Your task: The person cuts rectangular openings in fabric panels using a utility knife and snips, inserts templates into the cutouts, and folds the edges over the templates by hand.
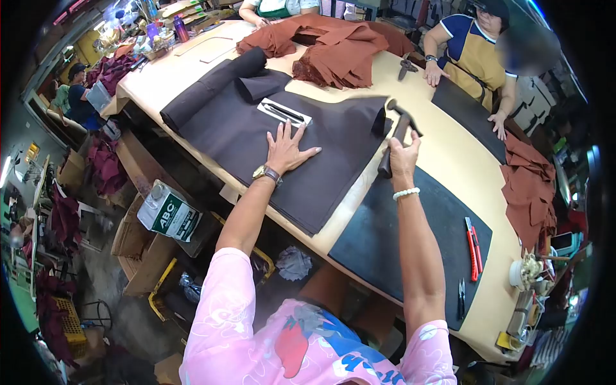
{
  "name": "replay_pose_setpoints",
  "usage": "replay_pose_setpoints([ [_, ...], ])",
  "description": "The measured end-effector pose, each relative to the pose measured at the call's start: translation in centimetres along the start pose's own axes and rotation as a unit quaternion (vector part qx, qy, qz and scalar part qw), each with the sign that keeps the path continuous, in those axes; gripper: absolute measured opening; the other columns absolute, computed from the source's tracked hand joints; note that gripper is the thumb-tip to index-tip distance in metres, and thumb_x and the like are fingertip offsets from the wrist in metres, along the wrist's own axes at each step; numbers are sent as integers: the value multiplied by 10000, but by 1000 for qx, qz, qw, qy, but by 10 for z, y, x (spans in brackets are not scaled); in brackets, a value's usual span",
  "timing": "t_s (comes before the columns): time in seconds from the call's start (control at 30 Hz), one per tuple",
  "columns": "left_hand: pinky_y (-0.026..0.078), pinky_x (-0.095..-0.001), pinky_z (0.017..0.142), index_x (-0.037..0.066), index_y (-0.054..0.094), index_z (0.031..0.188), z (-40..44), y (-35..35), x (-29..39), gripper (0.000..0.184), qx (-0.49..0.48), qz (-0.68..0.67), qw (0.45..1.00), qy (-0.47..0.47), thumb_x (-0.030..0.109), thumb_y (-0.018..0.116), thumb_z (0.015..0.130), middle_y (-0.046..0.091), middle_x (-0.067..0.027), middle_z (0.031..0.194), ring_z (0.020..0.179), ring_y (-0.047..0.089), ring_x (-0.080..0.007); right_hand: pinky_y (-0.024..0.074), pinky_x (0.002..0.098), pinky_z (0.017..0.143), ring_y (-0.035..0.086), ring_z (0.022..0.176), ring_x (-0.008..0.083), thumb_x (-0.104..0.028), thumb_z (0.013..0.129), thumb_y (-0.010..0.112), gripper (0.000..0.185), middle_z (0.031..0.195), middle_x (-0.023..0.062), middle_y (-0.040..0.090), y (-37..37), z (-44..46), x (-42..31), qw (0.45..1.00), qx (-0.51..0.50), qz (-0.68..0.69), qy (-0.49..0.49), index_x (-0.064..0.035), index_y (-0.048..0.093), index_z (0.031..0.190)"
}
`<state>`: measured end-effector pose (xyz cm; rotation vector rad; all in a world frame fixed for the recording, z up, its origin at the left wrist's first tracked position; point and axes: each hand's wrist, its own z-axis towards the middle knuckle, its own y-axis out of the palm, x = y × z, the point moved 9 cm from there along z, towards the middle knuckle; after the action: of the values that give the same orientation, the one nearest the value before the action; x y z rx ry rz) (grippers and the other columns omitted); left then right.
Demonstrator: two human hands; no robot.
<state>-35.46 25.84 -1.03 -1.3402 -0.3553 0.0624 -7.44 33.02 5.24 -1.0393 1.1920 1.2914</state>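
Note:
Flat on the dark leather sheets (pixel 308 173) lies my left hand (pixel 289 149), fingers spread, holding nothing. Its fingertips reach the edge of a white case (pixel 277 109) with dark tools in it. My right hand (pixel 403 156) grips a hammer (pixel 401 128) by its handle, raised near the right edge of the dark sheets, with the head pointing away from me. Below the hammer is a black mat (pixel 378 224). A dark leather roll (pixel 212 93) rests along the far left of the sheets.
Reddish-brown leather (pixel 346 54) is piled at the far side. A co-worker (pixel 475 58) has both hands on a dark panel (pixel 471 115) at the right. Red cutters (pixel 473 250) and pliers (pixel 461 298) lie on the mat. A metal can (pixel 170 212) stands below the left edge.

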Motion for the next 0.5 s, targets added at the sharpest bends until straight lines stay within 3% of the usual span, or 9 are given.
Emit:
replay_pose_setpoints([
  [0.17, 119, -622, 1051, 198, 276, 1434, 0, 1, 1, 901, 4, -8, 1000, 3, 735, 463, 735, 194, -227, 1471, 1358, 187, -382, 486, 261, 540, 567, 588, 135, -22, 728, 551, 610, 864, 117, 578, 15, -51, -56, 995, -51, -45, -76, 26, 353, 1304],
  [0.3, 131, -623, 1048, 190, 279, 1432, 0, 2, 0, 895, 11, 5, 1000, 9, 732, 462, 742, 208, -224, 1467, 1354, 201, -377, 489, 245, 551, 586, 641, 137, -23, 724, 552, 617, 1040, 185, 569, 64, -102, -40, 979, -200, 6, 31, 60, 370, 1308],
  [0.37, 135, -625, 1046, 186, 279, 1431, 0, 1, -1, 893, 14, 4, 1000, 11, 728, 462, 746, 217, -222, 1464, 1353, 206, -373, 488, 254, 548, 588, 629, 138, -32, 720, 558, 607, 1015, 187, 584, 85, -114, -15, 965, -238, 32, 102, 78, 390, 1293],
  [0.5, 132, -620, 1051, 172, 290, 1425, -1, -4, 2, 876, 19, -2, 1000, 8, 713, 460, 758, 234, -219, 1461, 1354, 212, -373, 480, 269, 521, 567, 553, 144, -25, 749, 555, 616, 971, 147, 569, 97, -95, 24, 982, -163, -32, 90, 65, 348, 1322],
])
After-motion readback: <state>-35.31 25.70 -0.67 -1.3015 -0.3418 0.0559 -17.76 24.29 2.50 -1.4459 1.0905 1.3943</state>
